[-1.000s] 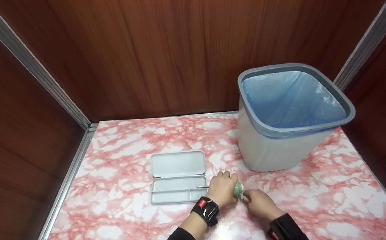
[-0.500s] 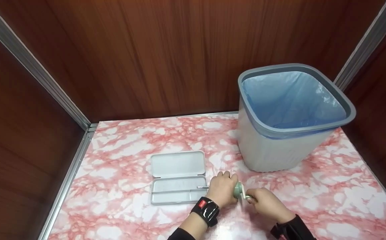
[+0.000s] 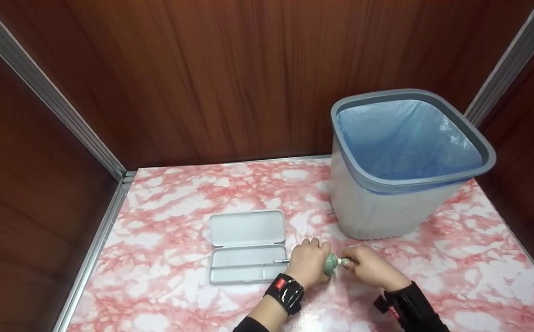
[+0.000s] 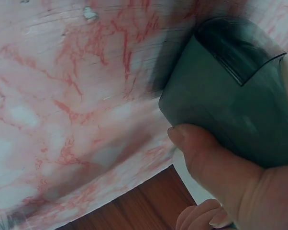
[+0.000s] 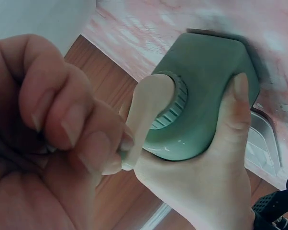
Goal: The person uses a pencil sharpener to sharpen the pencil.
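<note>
A green hand-crank pencil sharpener (image 3: 330,264) stands on the table, gripped over its body by my left hand (image 3: 308,263). In the right wrist view the left thumb lies along one side of the sharpener (image 5: 206,62). My right hand (image 3: 369,267) pinches the knob of the cream crank (image 5: 146,110), its fingers curled. A thin, silvery pencil-like stick (image 3: 281,261) pokes out left of the left hand, above the edge of the pencil case; its other end is hidden. The left wrist view shows the sharpener's dark translucent part (image 4: 235,48).
A pale grey pencil case (image 3: 237,255) lies with its lid (image 3: 247,228) raised, just left of the hands. Behind and to the right stands a white bin (image 3: 377,212) with a grey rim and blue liner. Brown panels (image 3: 230,83) close in the table's back and sides.
My right hand has moved the crank round, from pointing down to pointing toward the camera's right, shifting slightly right and up. My left hand keeps its grip on the sharpener.
</note>
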`<state>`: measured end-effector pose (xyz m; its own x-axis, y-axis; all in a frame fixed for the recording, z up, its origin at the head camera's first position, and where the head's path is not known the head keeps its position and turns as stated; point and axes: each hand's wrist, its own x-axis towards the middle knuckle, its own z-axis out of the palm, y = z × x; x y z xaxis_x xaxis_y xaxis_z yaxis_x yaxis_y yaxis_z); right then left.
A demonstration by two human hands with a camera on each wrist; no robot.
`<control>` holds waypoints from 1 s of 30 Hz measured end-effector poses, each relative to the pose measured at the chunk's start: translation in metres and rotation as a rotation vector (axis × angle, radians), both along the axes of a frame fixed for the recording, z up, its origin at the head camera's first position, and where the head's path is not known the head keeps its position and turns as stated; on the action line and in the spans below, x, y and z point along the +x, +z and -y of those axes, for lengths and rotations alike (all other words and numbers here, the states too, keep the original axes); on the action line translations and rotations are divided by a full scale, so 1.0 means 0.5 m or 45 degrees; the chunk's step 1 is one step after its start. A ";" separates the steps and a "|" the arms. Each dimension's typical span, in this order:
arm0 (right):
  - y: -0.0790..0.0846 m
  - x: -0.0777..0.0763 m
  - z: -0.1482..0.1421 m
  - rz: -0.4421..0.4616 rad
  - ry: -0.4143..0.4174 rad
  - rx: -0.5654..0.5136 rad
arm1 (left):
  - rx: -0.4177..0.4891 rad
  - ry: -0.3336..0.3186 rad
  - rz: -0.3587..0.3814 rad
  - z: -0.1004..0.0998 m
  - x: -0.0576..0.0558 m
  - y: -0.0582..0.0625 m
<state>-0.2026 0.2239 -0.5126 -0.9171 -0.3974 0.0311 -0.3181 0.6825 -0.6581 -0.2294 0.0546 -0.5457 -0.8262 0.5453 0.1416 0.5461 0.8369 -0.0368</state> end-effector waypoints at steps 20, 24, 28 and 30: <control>-0.026 -0.076 0.013 0.085 -0.208 0.076 | 0.012 -0.008 -0.041 -0.002 0.000 -0.001; -0.056 -0.083 0.017 0.087 -0.229 0.152 | 0.034 -0.014 -0.027 -0.003 0.002 -0.001; -0.085 -0.078 0.020 0.087 -0.240 0.196 | 0.042 -0.018 -0.011 -0.003 0.004 0.000; -0.094 -0.072 0.021 0.096 -0.251 0.196 | 0.032 -0.019 -0.009 -0.003 0.003 0.000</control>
<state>-0.2388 0.2136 -0.5593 -0.9747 -0.2058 -0.0876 -0.1231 0.8205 -0.5583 -0.2277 0.0560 -0.5457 -0.8172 0.5534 0.1610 0.5580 0.8296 -0.0196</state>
